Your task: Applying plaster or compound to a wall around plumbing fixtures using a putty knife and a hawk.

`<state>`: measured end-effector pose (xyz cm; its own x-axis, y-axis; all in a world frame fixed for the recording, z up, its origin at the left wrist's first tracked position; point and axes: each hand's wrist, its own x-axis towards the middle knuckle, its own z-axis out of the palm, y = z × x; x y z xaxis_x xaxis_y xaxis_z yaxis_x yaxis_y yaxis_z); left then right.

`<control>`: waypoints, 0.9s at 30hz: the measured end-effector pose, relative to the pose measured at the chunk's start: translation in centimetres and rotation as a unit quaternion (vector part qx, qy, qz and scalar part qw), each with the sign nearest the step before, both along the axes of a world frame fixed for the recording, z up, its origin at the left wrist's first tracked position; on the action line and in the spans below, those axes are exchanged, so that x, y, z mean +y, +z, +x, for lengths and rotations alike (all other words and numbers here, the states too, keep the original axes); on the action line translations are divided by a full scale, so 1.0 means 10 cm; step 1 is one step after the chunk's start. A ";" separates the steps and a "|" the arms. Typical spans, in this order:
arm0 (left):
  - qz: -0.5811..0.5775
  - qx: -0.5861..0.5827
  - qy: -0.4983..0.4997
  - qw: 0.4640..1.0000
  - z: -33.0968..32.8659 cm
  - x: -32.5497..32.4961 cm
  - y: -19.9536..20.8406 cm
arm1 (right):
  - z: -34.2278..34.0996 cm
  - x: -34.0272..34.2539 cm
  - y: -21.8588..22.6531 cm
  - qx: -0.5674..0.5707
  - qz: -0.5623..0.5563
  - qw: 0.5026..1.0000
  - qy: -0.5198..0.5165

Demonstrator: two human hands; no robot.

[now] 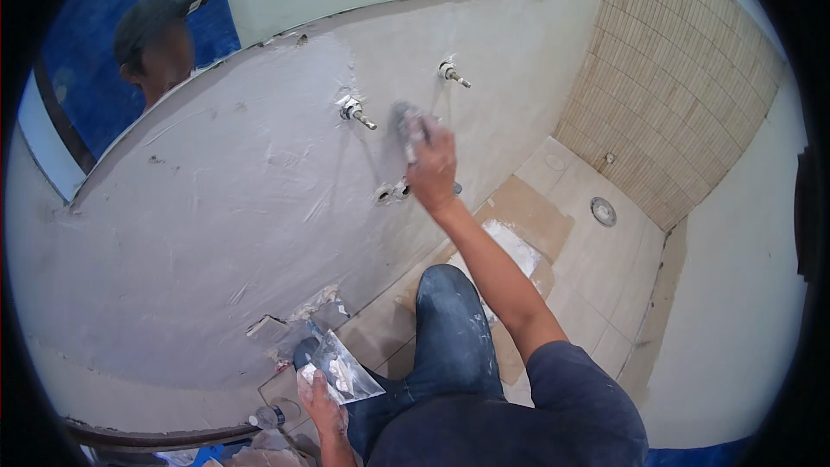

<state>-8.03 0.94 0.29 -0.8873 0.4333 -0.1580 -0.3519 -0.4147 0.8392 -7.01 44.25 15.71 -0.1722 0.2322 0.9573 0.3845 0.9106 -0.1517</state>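
Putty knife [405, 125] sits in the right hand [430, 169], its blade pressed flat on the grey skim-coated wall [216, 207], between the two valve stubs above and the pair of pipe holes [391, 193] below. The right hand is closed round the handle. The left hand [322, 402] is low, near the wall's bottom edge, gripping a metal hawk [341, 367] that carries dabs of white filler.

To do this pass well, I judge the blade should stay at a shallow angle with even pressure, drawn in one long stroke so no ridge is left. Close to the left stub [354, 112] and the right stub [451, 74] the strokes want to be short and work away from the fittings, or filler will clog them. The same care applies at the pipe holes. The hawk should stay level so the filler does not slide off.

The wall shows sweeping trowel marks and a few rough patches, one by a recessed box [268, 329] near its bottom edge. Along the wall's top edge a mirror [130, 35] reflects a person in a cap. The far wall carries small tan tiles [674, 78]. The floor [596, 259] is pale tile with a round drain [603, 211], brown cardboard [527, 212] and white spills. The person kneels in jeans, knee [450, 294] near the wall's foot.
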 end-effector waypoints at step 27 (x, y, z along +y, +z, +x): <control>0.001 -0.001 -0.003 1.000 -0.01 0.00 -0.02 | 0.27 0.46 -0.08 0.092 -0.155 0.983 -0.046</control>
